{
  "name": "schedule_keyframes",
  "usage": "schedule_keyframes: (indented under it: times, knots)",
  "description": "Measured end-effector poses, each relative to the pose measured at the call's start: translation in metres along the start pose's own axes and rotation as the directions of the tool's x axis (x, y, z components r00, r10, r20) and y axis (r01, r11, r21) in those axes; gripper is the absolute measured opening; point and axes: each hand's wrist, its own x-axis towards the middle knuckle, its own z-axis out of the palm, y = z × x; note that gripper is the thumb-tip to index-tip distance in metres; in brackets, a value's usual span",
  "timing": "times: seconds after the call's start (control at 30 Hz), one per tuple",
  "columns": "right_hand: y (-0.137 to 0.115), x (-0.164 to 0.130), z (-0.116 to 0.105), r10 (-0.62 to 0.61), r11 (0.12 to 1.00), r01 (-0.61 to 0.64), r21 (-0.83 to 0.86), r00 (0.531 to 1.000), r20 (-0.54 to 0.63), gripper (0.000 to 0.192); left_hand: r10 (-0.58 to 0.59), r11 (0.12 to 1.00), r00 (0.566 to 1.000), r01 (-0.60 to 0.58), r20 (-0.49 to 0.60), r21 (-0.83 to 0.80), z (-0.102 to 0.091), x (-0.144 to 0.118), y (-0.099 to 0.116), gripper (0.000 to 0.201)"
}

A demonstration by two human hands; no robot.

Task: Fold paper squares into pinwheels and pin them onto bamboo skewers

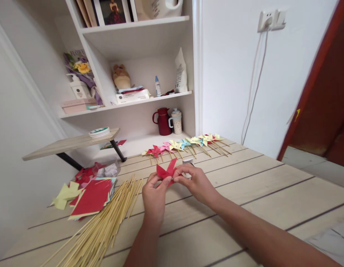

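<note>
On the plank bench [277, 185], a bundle of thin wooden sticks [105, 218] lies near left; paper pinwheels [177, 145] line the far side; at centre, the left hand [154, 193] and right hand [196, 181] clamp their fingers on a red paper pinwheel [171, 168].

Close above the table [272, 181], the head camera looks from the near side forward and down toward shelves [135, 26].

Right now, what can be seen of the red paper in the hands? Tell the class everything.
The red paper is plain, thin-looking and folded, with two pointed flaps standing up. The left hand and right hand pinch it over the table, short of the pinwheels. Its lower part is partly hidden.
</note>
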Motion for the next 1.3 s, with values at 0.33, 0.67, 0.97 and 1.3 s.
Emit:
schedule_keyframes:
  times: [0.33, 0.67, 0.97, 1.3]
  knots:
    - [-0.0015, 0.0007, 0.0017, 0.151, 0.981, -0.151, 0.121, 0.989, 0.010, 0.008, -0.054, 0.997, 0.997, 0.056, 0.050, -0.055, -0.0018, 0.0007, -0.0069, 0.021]
    - [-0.0039, 0.0002, 0.0014, 0.207, 0.956, -0.216, 0.197, 0.976, 0.065, 0.012, 0.087, 0.993, 0.994, -0.081, -0.071, 0.083, -0.0005, -0.0035, 0.0023, 0.011]
    - [-0.0021, 0.0001, 0.0048, 0.188, 0.959, -0.192, 0.210, 0.981, 0.038, 0.011, 0.092, 0.993, 0.993, -0.086, -0.069, 0.077, -0.0015, -0.0034, -0.0007, 0.014]
    - [-0.0066, -0.0008, 0.0085, 0.154, 0.969, -0.135, 0.205, 0.985, -0.081, 0.011, 0.017, 0.999, 0.994, -0.020, -0.106, -0.026, 0.0043, -0.0074, -0.0020, 0.018]
